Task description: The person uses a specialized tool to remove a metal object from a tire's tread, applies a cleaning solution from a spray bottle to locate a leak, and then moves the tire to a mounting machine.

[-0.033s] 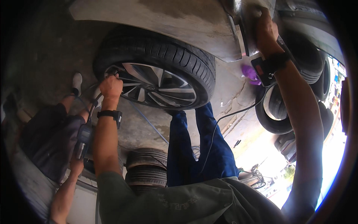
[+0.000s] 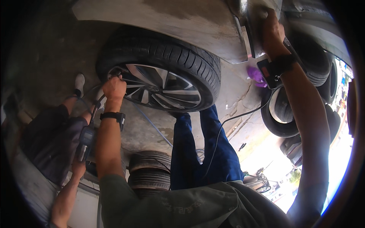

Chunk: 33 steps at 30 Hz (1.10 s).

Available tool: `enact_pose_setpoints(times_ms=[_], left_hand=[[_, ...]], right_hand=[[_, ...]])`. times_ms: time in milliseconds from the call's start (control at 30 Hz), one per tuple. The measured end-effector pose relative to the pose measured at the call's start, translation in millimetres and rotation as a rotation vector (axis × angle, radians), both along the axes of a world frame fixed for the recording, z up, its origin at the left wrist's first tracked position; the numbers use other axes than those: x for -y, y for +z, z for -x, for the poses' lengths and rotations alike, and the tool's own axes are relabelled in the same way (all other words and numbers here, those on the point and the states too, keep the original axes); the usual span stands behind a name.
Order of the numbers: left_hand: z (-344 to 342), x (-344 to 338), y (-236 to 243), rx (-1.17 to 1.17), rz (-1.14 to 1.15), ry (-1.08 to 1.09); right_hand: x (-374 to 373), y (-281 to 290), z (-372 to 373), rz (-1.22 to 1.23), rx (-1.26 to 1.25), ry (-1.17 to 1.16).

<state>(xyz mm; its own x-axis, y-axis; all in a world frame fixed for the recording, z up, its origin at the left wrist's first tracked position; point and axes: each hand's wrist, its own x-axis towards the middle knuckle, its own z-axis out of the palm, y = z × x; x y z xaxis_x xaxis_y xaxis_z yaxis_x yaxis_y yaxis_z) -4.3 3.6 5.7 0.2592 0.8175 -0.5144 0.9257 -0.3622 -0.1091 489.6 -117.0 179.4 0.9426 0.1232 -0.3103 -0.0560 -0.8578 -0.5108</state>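
Observation:
My left hand [image 2: 114, 88] is closed on a small fitting [image 2: 119, 75] at the rim of an alloy wheel [image 2: 154, 89] with a black tyre [image 2: 159, 49], fingers at the valve area; exactly what it grips is partly hidden. A hose [image 2: 100, 100] runs near it. My right hand [image 2: 274, 32] is raised at the upper right against a grimy grey panel [image 2: 171, 15], its fingers curled and what they hold hidden. A black device [image 2: 268, 72] is strapped on that wrist, with a cable hanging from it. Another person's hand [image 2: 78, 167] holds a dark handheld gauge [image 2: 86, 138] at the left.
Another person's legs [image 2: 49, 136] and shoe [image 2: 80, 81] are at the left. My blue-trousered legs [image 2: 216, 152] are below the wheel. Tyres stand stacked at the bottom [image 2: 150, 178] and right [image 2: 277, 121]. A purple object [image 2: 255, 76] lies on the concrete floor [image 2: 235, 98].

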Motion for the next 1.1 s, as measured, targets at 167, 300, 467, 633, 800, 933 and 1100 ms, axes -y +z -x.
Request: enact_pose_setpoints(times_ms=[167,300,467,633,800,933,1100], left_hand=[[0,-1,-6,-0.006,0.015,0.026],[3,0,-7,0.005,0.015,0.042],[0,1,-4,0.025,0.011,0.025],[2,0,-6,0.029,-0.001,0.028],[-2,0,-2,0.022,-0.001,0.024],[10,0,-12,0.000,-0.006,0.010],[2,-1,-6,0.006,0.000,0.019]], right_hand=[[2,-6,-7,-0.043,-0.050,-0.051],[-2,-4,7,0.052,0.091,0.012],[-6,1,10,0.126,0.109,0.048],[4,-9,-14,0.058,0.036,0.048],[7,-13,-18,-0.022,-0.001,0.012],[-5,-5,7,-0.011,0.023,0.003],[4,-6,1,0.015,0.084,0.069]])
